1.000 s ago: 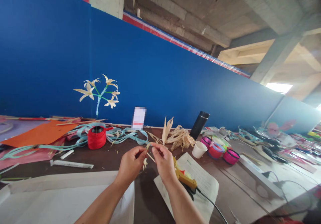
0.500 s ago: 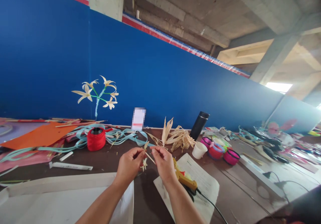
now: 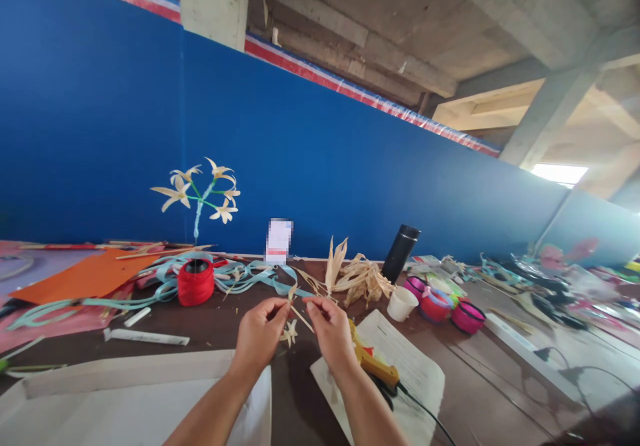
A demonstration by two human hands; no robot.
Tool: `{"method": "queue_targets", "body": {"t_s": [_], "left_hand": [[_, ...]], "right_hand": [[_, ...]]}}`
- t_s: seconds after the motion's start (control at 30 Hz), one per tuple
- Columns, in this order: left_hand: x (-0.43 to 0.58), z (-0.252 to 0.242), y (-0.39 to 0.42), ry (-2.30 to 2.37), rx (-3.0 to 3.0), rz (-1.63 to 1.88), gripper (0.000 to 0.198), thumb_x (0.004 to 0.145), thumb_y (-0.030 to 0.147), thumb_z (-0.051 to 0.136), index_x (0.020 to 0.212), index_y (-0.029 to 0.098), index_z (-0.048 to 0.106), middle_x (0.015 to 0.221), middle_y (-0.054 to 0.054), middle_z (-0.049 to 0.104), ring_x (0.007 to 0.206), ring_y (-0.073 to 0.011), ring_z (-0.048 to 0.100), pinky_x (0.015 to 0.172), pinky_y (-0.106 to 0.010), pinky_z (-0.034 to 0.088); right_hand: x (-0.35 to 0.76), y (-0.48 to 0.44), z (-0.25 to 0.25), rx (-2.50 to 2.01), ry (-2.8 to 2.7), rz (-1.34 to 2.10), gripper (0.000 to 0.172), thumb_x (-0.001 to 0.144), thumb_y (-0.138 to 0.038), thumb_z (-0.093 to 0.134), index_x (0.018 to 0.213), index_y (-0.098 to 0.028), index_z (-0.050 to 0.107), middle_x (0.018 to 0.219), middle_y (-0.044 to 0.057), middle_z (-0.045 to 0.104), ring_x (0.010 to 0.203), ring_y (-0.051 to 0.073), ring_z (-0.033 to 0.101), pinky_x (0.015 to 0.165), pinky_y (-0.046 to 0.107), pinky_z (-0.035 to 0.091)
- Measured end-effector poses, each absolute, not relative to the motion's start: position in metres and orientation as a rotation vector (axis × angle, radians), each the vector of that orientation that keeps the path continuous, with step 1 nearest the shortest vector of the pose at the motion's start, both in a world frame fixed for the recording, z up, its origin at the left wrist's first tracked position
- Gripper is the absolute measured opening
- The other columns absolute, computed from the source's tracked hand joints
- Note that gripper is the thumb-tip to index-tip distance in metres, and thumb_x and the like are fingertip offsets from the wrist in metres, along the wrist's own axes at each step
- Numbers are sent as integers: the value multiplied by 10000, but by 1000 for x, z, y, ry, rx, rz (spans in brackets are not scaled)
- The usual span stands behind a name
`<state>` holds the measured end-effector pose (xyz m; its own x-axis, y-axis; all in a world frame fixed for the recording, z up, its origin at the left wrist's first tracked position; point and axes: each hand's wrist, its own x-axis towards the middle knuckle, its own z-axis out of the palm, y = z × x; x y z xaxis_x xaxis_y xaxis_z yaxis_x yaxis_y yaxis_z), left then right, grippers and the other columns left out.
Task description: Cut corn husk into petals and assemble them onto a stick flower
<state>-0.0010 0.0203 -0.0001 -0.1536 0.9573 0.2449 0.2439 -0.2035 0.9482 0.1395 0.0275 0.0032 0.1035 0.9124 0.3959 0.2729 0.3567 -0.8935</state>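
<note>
My left hand (image 3: 260, 336) is closed in a pinch on a small piece of dried husk (image 3: 292, 292), its pale tip standing above the fingertips. Close beside it, my right hand (image 3: 330, 333) has thumb and fingers pressed together. A thin pale stick (image 3: 302, 319) slants between the hands, from the left fingertips down to the right fingers, and seems held in the right hand. Just below the left fingers shows a small cream husk flower (image 3: 289, 333). A yellow glue gun (image 3: 377, 366) lies by my right wrist on a printed sheet (image 3: 417, 373).
Behind the hands are dried husks (image 3: 363, 279), a red spool (image 3: 195, 283) and light blue ribbon (image 3: 240, 279). A black bottle (image 3: 401, 254), a white cup (image 3: 401, 304) and pink containers (image 3: 468, 317) stand right. A white tray (image 3: 125, 369) lies front left; a flower stem (image 3: 199, 216) stands behind.
The view has shifted slightly, so everything appears a little lower and further right. Both hands keep their pinch, and the husk tip stands more upright above the left fingers.
</note>
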Motion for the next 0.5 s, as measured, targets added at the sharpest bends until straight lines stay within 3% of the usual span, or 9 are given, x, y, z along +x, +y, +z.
{"method": "queue_targets", "body": {"t_s": [0.23,0.5], "left_hand": [[1,-4,21,1342,1441,1432,302,757,430,473,723,182,643,609,15,631,454,-94,510,477,-196,396],[1,0,20,1312,1415,1397,296,746,424,480,768,180,647,629,14,629,443,-94,498,439,-193,386]], "right_hand": [[141,31,-2,-1142,-1417,696,255,719,-405,578,805,-199,702,547,9,615,518,169,541,447,242,386],[142,32,-1,-1180,-1426,756,273,771,-391,537,869,-180,680,690,25,644,501,132,506,432,217,354]]}}
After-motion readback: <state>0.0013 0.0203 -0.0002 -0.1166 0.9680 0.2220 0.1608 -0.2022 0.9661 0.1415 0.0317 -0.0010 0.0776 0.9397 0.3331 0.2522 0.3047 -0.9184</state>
